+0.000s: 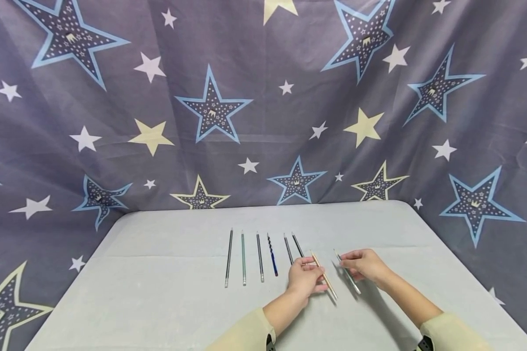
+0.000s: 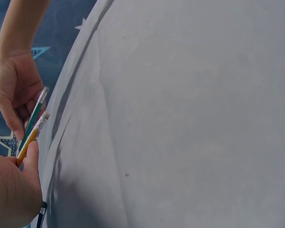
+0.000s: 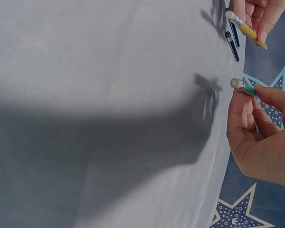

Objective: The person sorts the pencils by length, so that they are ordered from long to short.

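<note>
My left hand [image 1: 302, 282] pinches a yellow pencil [image 1: 330, 286] between thumb and fingers, its eraser end toward me. To the right of it, my right hand [image 1: 370, 266] holds a green pencil [image 1: 352, 281], also eraser end toward me. In the right wrist view the white eraser and metal band of the green pencil [image 3: 249, 89] stick out past the fingertips. Left of the hands, several pencils lie side by side: a black one [image 1: 229, 258], a teal one [image 1: 243, 259] and a blue one [image 1: 273, 260] among them. My left hand partly covers the nearest dark pencil [image 1: 297, 245].
A pale cloth covers the table [image 1: 158, 292]. Behind it hangs a grey curtain [image 1: 246, 126] printed with stars. Shadows of the hands and arms fall on the cloth.
</note>
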Demonstrator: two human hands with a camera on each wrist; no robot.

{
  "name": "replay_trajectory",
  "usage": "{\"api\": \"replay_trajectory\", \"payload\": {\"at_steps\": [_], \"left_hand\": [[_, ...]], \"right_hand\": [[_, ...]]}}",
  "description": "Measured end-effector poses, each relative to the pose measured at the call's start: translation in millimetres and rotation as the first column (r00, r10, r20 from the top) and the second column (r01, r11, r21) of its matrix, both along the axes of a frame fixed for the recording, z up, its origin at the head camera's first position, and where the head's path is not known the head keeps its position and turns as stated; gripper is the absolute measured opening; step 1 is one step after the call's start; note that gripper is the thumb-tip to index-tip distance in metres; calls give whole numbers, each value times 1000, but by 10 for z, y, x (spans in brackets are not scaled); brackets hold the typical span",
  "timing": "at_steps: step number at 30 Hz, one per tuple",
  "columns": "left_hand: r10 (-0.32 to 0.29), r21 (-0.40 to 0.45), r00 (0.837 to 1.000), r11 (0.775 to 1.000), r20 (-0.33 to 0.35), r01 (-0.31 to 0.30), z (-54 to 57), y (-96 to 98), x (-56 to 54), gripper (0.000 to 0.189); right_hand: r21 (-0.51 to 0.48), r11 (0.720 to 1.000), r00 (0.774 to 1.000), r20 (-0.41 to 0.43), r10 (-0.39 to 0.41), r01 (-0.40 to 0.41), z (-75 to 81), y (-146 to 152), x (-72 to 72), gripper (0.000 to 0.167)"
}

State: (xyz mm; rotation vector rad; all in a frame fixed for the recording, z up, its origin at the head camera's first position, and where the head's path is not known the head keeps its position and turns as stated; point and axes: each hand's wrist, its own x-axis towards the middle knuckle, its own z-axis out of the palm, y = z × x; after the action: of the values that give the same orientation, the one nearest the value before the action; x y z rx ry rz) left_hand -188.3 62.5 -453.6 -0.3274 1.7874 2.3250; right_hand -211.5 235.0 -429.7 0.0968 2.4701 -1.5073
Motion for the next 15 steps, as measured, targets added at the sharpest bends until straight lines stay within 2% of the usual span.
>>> {"api": "replay_trajectory", "payload": {"at_steps": [15], "left_hand": [[-7, -9, 1000, 1000, -3, 7, 3, 1, 7, 36]], "right_hand": [[-20, 1000, 1000, 17, 15, -15, 34, -10, 2, 37]]}}
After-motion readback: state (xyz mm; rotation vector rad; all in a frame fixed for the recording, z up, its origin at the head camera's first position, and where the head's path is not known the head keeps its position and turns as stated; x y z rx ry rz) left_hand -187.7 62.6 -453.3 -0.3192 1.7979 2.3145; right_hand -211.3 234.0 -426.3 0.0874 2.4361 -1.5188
